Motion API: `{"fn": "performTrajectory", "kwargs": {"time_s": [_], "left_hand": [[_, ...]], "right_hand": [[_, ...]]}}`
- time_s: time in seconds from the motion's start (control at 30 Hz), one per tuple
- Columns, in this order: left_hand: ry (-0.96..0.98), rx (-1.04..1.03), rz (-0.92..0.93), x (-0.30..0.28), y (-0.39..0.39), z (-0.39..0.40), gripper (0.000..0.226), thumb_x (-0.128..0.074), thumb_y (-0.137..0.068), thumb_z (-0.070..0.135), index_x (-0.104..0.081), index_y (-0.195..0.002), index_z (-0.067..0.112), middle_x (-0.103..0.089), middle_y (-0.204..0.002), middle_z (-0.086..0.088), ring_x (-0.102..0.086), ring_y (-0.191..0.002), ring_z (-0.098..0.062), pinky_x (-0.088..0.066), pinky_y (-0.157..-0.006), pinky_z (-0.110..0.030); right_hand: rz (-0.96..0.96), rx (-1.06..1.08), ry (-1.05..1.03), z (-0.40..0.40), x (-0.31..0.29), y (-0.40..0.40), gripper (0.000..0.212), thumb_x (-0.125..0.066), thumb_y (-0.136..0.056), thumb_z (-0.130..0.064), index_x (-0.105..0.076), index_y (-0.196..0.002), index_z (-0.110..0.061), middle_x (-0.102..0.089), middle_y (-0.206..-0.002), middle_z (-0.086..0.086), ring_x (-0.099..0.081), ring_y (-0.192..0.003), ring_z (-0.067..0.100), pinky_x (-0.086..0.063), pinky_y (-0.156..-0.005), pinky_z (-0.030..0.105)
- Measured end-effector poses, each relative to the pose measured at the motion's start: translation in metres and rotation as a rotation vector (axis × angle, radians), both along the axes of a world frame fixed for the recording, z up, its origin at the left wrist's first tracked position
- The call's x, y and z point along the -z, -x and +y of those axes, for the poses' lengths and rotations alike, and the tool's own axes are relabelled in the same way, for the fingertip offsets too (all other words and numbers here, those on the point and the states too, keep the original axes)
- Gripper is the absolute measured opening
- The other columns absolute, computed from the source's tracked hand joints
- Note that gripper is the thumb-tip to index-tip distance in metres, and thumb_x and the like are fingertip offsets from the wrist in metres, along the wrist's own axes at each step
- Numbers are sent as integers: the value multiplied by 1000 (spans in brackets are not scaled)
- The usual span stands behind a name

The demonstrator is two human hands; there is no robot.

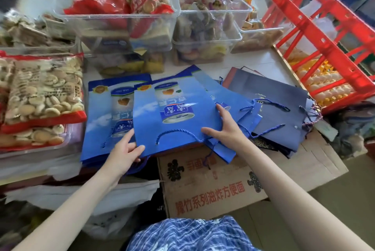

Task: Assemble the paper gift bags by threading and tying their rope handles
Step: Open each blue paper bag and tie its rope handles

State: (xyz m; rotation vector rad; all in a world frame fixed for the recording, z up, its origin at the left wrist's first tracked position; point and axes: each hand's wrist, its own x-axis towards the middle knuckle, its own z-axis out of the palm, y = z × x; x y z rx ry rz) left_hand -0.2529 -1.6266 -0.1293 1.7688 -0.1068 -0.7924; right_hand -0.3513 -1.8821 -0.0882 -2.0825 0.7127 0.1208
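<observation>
Head view looks down on a blue printed gift bag (172, 112) lying flat on a pile of like bags; its blue rope handle (179, 132) arcs across its near edge, one end entering a punched hole; the left hand (124, 152) pinches the bag's near left corner, thumb on top and fingers beneath; the right hand (223, 127) lies on the bag's right side with fingers spread and fairly straight, the thumb pointing left along the near edge, pressing rather than gripping; just right of this bag lies a navy gift bag (280, 108) with its own blue cord; nearer than the bag sits a cardboard box (211, 185) printed in red; left of it lies a packet of biscuits (43, 90); far right of it stands a red plastic crate (324, 48); beyond it stand clear tubs of snacks (125, 21).
</observation>
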Motion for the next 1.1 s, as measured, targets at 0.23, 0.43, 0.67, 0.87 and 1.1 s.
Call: {"fn": "performTrajectory", "kwargs": {"time_s": [0.23, 0.43, 0.67, 0.87, 1.1], "left_hand": [[-152, -433, -259, 4, -10, 74, 38, -52, -94, 9, -51, -133, 10, -59, -108, -3, -55, -105, -25, -41, -89, -34], [-355, -301, -111, 36, -38, 86, 64, -64, -87, 31, -38, -140, 7, -43, -139, -9, -42, -125, -23, -32, -102, -33], [-265, -245, -167, 56, -35, 83, 73, -70, -82, 22, -29, -142, 12, -28, -148, -7, -28, -136, -18, -23, -108, -28], [-255, -115, -391, 60, -31, 97, 38, -66, -83, 6, -57, -114, 26, -38, -131, -18, -41, -125, -28, -22, -98, -10], [-98, -64, -225, 56, -37, 112, 53, -48, -70, 79, -76, -84, 36, -45, -141, 5, -34, -133, -9, -13, -117, -33]], "right_hand": [[55, -136, 27, 89, 12, -59, 88, -64, -87, -36, -8, -149, -6, -22, -150, 8, -20, -140, 18, -19, -106, 22], [262, -173, 98, 128, 45, -98, 87, -61, -87, -46, -13, -148, -6, -21, -153, 11, -21, -139, 31, -24, -112, 42], [276, -142, -91, 129, 65, -88, 97, -64, -86, -43, 1, -151, -11, -12, -156, 8, -15, -143, 21, -19, -112, 32], [239, -190, -96, 130, 67, -80, 97, -64, -88, -30, 9, -149, -9, -8, -157, 6, -11, -144, 17, -15, -108, 21], [261, -221, -95, 117, 66, -79, 99, -66, -86, -33, 6, -149, -9, -10, -158, 5, -14, -144, 19, -18, -113, 29]]}}
